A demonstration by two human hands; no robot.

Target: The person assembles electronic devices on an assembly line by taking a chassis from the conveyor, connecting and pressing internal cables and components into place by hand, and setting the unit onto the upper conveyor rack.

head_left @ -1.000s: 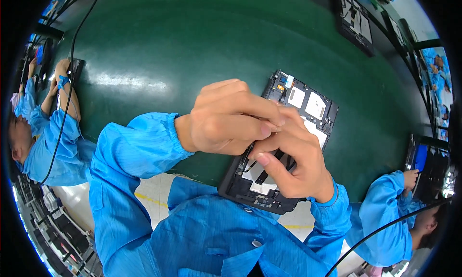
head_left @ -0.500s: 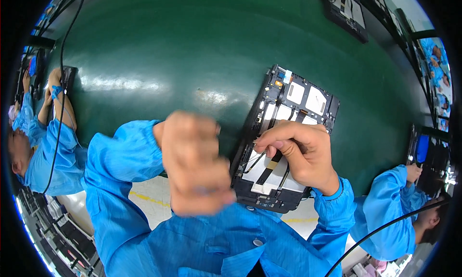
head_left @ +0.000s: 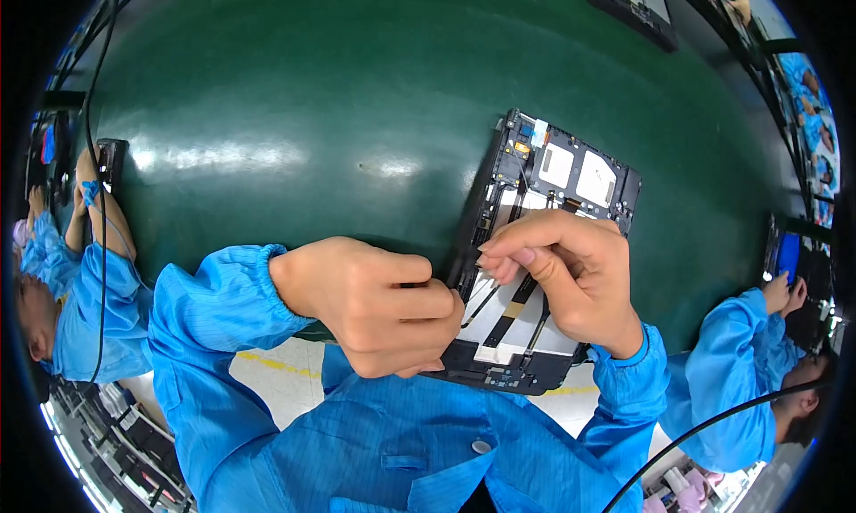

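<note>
An opened tablet-like device (head_left: 571, 176), with a black frame, pale panels and dark ribbon cables (head_left: 505, 324), lies slightly tilted on the bench at right of centre. Over its middle, my right hand (head_left: 584, 281) is closed in a pinch, thumb against the index finger; whatever sits between the tips is too small to make out. My left hand (head_left: 370, 308) is closed too, its knuckles up, beside the device's lower left edge. Its fingertips are turned away, so anything they grip is hidden.
The green bench top (head_left: 294, 94) spreads beyond my hands. A similar opened device (head_left: 637, 12) lies at the far right. Co-workers in blue sit to the left (head_left: 98, 281) and right (head_left: 727, 379). Black cables (head_left: 102, 201) hang along both sides.
My left hand, blurred before, is now sharp and has moved right, close to the device's edge. My right hand keeps its pinch over the device. The view has shifted slightly.
</note>
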